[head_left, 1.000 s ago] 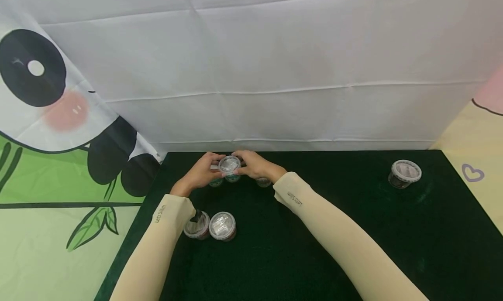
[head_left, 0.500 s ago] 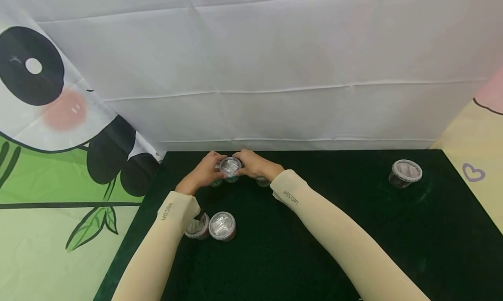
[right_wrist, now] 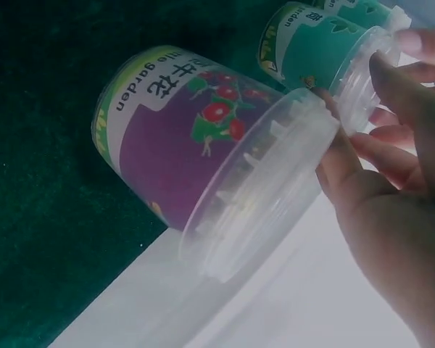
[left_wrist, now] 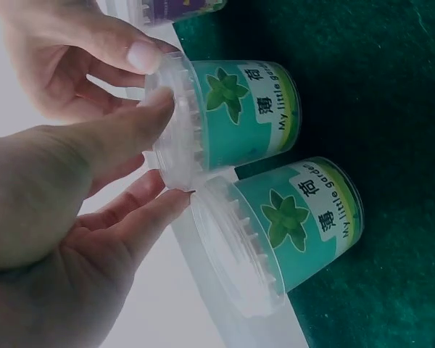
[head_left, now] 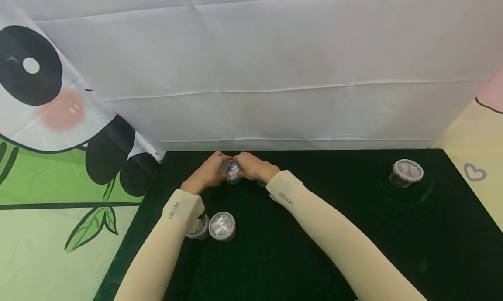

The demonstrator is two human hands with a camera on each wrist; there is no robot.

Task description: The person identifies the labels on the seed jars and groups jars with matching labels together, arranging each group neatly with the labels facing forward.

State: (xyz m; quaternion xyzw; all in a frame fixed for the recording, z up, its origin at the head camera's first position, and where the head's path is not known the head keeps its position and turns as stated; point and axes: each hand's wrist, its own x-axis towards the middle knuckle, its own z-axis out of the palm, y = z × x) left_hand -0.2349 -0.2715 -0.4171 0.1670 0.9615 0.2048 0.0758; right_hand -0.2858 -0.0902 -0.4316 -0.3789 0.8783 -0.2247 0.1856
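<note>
At the table's far edge, my left hand (head_left: 208, 173) and right hand (head_left: 254, 166) face each other around a clear lidded cup (head_left: 232, 169). In the left wrist view this mint cup (left_wrist: 250, 112) has a teal label with a green leaf, and the thumbs and fingers of both hands grip its clear lid (left_wrist: 177, 138). A second mint cup (left_wrist: 297, 228) stands right beside it, my left fingertips at its lid rim. A purple-labelled cup (right_wrist: 196, 138) with red flowers is close by my right hand, one finger at its lid.
Two more lidded cups stand nearer the front left, one (head_left: 222, 226) in full view and the other (head_left: 199, 228) partly under my left sleeve. Another cup (head_left: 407, 172) sits far right on the dark green tabletop (head_left: 314, 196). A white cloth (head_left: 275, 74) hangs behind.
Both hands have drawn slightly closer together around the mint cup, the left moving right. The cup has shifted a little toward the right and nearer. The other cups have stayed in place.
</note>
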